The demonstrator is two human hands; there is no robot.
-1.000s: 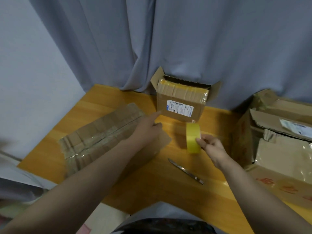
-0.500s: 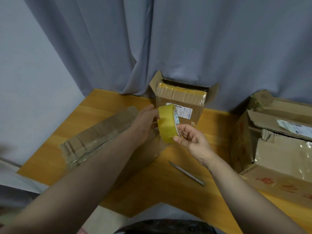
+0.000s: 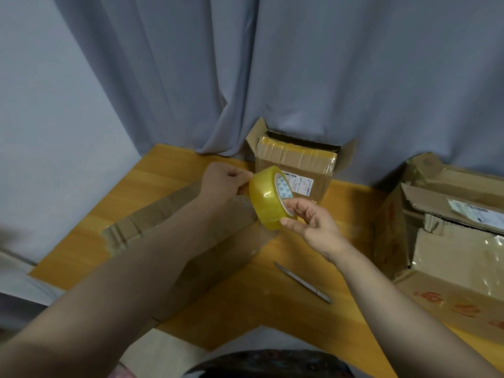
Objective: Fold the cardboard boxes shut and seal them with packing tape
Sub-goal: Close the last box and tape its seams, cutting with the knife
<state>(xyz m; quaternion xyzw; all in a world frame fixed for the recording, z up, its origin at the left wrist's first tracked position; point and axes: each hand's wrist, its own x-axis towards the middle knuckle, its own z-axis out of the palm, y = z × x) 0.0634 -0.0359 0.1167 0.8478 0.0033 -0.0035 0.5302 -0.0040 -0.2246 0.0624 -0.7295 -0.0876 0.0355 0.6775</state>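
Above the wooden table (image 3: 169, 170), both hands meet on the yellow tape roll (image 3: 268, 197): the right hand (image 3: 313, 222) pinches its lower edge between thumb and curled fingers, the left hand (image 3: 223, 182) nips at its outer surface. Beneath lies a flattened cardboard box (image 3: 152, 222); an open box (image 3: 296, 165) stands behind, a cutter (image 3: 302, 282) near it.

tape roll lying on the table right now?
No, the tape roll is up in the air, gripped by the left hand and the right hand.
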